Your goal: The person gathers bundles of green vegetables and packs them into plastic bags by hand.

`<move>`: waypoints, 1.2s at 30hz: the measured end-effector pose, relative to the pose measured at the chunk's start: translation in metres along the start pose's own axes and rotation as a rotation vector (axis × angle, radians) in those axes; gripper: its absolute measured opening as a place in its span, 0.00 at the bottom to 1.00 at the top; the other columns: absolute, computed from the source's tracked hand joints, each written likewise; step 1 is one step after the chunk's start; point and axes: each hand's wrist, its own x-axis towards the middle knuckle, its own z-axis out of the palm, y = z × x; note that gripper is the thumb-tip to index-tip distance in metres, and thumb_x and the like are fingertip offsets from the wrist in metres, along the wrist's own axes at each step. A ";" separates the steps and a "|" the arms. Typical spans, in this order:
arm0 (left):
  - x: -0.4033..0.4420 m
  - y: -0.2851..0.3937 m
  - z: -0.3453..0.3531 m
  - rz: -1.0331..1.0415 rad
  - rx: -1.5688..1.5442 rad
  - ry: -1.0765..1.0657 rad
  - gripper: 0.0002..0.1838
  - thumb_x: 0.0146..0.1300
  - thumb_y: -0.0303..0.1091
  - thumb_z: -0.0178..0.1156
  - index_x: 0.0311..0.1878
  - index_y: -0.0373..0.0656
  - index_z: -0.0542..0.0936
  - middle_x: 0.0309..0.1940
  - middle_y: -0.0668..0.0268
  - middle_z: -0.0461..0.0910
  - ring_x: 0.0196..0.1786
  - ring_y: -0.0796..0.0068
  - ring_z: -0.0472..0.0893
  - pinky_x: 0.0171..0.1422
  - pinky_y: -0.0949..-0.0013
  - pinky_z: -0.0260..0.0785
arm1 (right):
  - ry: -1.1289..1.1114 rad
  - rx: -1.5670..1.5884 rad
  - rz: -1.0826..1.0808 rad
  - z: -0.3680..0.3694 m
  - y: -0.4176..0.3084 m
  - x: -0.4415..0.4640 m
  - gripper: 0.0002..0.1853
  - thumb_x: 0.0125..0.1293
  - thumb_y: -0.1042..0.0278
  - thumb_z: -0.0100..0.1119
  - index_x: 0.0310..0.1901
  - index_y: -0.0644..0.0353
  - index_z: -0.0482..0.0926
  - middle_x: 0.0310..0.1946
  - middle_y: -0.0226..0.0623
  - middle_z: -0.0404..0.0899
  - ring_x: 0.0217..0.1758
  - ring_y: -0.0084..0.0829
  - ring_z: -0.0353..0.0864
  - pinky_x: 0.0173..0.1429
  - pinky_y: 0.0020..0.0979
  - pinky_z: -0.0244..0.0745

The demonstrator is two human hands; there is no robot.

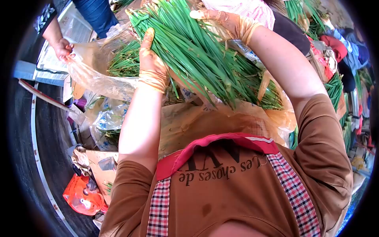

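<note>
Bundle of green stalks (193, 51): left hand (151, 60) holds, right hand (233, 23) touches; far left, another person's hand (63, 49) grips plastic (96, 84).

Crinkled, glossy, translucent plastic bag (96, 85).

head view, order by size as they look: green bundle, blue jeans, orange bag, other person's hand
1. green bundle
2. blue jeans and orange bag, too alike to rank
3. other person's hand
</note>
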 end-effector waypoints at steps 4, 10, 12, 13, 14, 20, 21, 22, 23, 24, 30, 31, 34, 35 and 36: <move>0.001 0.018 -0.027 -0.159 -0.050 0.118 0.21 0.67 0.45 0.50 0.55 0.38 0.72 0.49 0.53 0.77 0.49 0.57 0.78 0.56 0.53 0.72 | 0.002 -0.220 0.126 0.035 0.008 0.023 0.30 0.57 0.48 0.63 0.56 0.61 0.73 0.51 0.44 0.77 0.53 0.31 0.77 0.62 0.38 0.67; -0.025 0.053 -0.085 -0.151 0.094 0.215 0.22 0.69 0.44 0.45 0.58 0.39 0.71 0.51 0.52 0.76 0.51 0.53 0.77 0.57 0.50 0.70 | 0.077 -0.056 0.048 0.080 0.040 0.067 0.29 0.58 0.49 0.61 0.57 0.60 0.72 0.54 0.43 0.75 0.56 0.34 0.73 0.60 0.40 0.66; -0.020 0.060 -0.108 -0.065 0.271 0.177 0.22 0.69 0.44 0.43 0.58 0.39 0.71 0.52 0.53 0.76 0.52 0.53 0.77 0.58 0.49 0.69 | 0.098 -0.024 0.043 0.088 0.046 0.083 0.29 0.58 0.50 0.61 0.57 0.60 0.72 0.54 0.42 0.75 0.57 0.34 0.72 0.60 0.41 0.65; -0.017 0.063 -0.117 0.033 0.430 0.150 0.22 0.70 0.44 0.42 0.57 0.39 0.72 0.52 0.53 0.76 0.52 0.53 0.77 0.59 0.49 0.69 | 0.111 -0.023 0.045 0.092 0.054 0.091 0.29 0.59 0.50 0.61 0.57 0.60 0.72 0.55 0.42 0.75 0.57 0.35 0.71 0.60 0.41 0.65; -0.015 0.066 -0.126 0.134 0.582 0.138 0.22 0.70 0.44 0.41 0.56 0.39 0.72 0.53 0.54 0.76 0.52 0.53 0.77 0.60 0.48 0.68 | 0.108 -0.021 0.055 0.093 0.058 0.099 0.29 0.59 0.50 0.60 0.58 0.60 0.72 0.55 0.42 0.74 0.58 0.35 0.71 0.59 0.41 0.65; -0.041 0.106 -0.080 0.100 0.028 0.021 0.33 0.58 0.57 0.58 0.54 0.37 0.73 0.44 0.55 0.79 0.43 0.62 0.81 0.50 0.60 0.76 | -0.027 -0.184 0.093 0.123 0.028 0.106 0.24 0.62 0.56 0.57 0.56 0.60 0.73 0.52 0.38 0.76 0.53 0.30 0.75 0.57 0.32 0.70; -0.045 0.113 -0.070 0.136 0.067 -0.110 0.35 0.57 0.59 0.59 0.54 0.37 0.72 0.43 0.56 0.80 0.43 0.63 0.81 0.49 0.62 0.77 | -0.042 -0.272 0.010 0.134 0.015 0.103 0.25 0.61 0.56 0.59 0.56 0.61 0.72 0.51 0.38 0.77 0.53 0.29 0.75 0.56 0.31 0.70; -0.055 0.117 -0.049 0.159 0.178 -0.069 0.34 0.56 0.56 0.61 0.54 0.35 0.71 0.42 0.55 0.79 0.42 0.64 0.81 0.47 0.64 0.77 | -0.057 -0.360 -0.075 0.143 0.004 0.104 0.26 0.60 0.57 0.61 0.56 0.62 0.71 0.51 0.37 0.77 0.52 0.28 0.75 0.56 0.30 0.71; -0.048 0.121 -0.055 0.373 0.462 0.075 0.33 0.54 0.51 0.65 0.54 0.34 0.71 0.42 0.57 0.79 0.43 0.65 0.80 0.46 0.66 0.76 | -0.174 -0.397 -0.215 0.146 -0.002 0.114 0.29 0.55 0.56 0.66 0.56 0.63 0.71 0.50 0.37 0.77 0.51 0.28 0.76 0.55 0.30 0.71; -0.043 0.127 -0.062 0.437 0.539 0.061 0.34 0.51 0.47 0.69 0.55 0.34 0.70 0.42 0.58 0.79 0.44 0.66 0.80 0.47 0.67 0.76 | -0.290 -0.418 -0.357 0.150 -0.009 0.125 0.33 0.51 0.56 0.70 0.56 0.63 0.70 0.48 0.37 0.78 0.49 0.29 0.76 0.55 0.30 0.71; -0.067 0.160 -0.062 0.863 1.387 -0.119 0.31 0.48 0.35 0.72 0.54 0.35 0.71 0.46 0.65 0.77 0.48 0.71 0.77 0.54 0.65 0.72 | -0.045 -1.636 -0.705 0.186 -0.036 0.092 0.29 0.45 0.57 0.65 0.52 0.55 0.73 0.40 0.41 0.79 0.47 0.40 0.78 0.52 0.38 0.72; -0.071 0.165 -0.058 0.917 1.458 -0.127 0.29 0.49 0.35 0.70 0.54 0.35 0.71 0.46 0.64 0.77 0.49 0.70 0.77 0.55 0.65 0.71 | -0.099 -1.764 -0.939 0.188 -0.028 0.093 0.30 0.45 0.61 0.64 0.55 0.50 0.73 0.42 0.38 0.78 0.50 0.37 0.77 0.56 0.37 0.70; -0.084 0.181 -0.042 1.189 1.582 -0.078 0.25 0.53 0.34 0.66 0.54 0.37 0.71 0.48 0.63 0.75 0.50 0.68 0.76 0.58 0.63 0.69 | 0.238 -1.726 -1.475 0.222 -0.012 0.086 0.32 0.53 0.68 0.53 0.61 0.29 0.66 0.48 0.26 0.71 0.54 0.31 0.72 0.63 0.41 0.62; -0.081 0.187 -0.036 1.295 1.578 -0.006 0.24 0.54 0.34 0.64 0.54 0.38 0.71 0.48 0.62 0.75 0.51 0.67 0.76 0.59 0.62 0.68 | 0.289 -1.642 -1.588 0.241 -0.013 0.086 0.27 0.56 0.65 0.50 0.58 0.27 0.68 0.48 0.25 0.71 0.54 0.31 0.72 0.63 0.43 0.61; -0.075 0.195 -0.029 1.380 1.551 0.098 0.23 0.56 0.34 0.63 0.54 0.38 0.71 0.49 0.62 0.75 0.51 0.66 0.76 0.60 0.61 0.68 | 0.306 -1.636 -1.677 0.250 -0.017 0.086 0.25 0.56 0.62 0.51 0.57 0.26 0.69 0.48 0.24 0.71 0.55 0.30 0.72 0.63 0.44 0.61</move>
